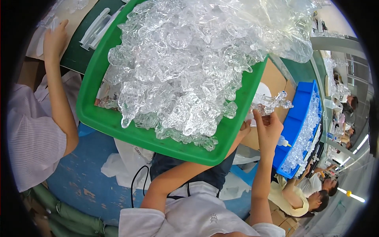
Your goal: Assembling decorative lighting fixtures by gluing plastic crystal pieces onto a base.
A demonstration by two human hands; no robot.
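A green tray (pixel 89 104) heaped with clear plastic pieces (pixel 177 75) fills the middle of the head view. Just past its right edge, my right hand (pixel 269 128) pinches a clear, knobbly plastic piece (pixel 276 102) between thumb and fingers. My left forearm runs beneath the tray's near edge. Only part of my left hand (pixel 244 129) shows by the tray's right side, close to my right hand; the tray hides most of its fingers. Behind the held piece lies a white round disc (pixel 263 89).
A blue bin (pixel 294 114) of clear pieces stands at right, with a small yellow-tipped bottle (pixel 283 141) beside it. A clear plastic bag (pixel 284 35) covers the tray's far right corner. At left, a co-worker's hand (pixel 55 41) holds a clear piece. More people sit at far right.
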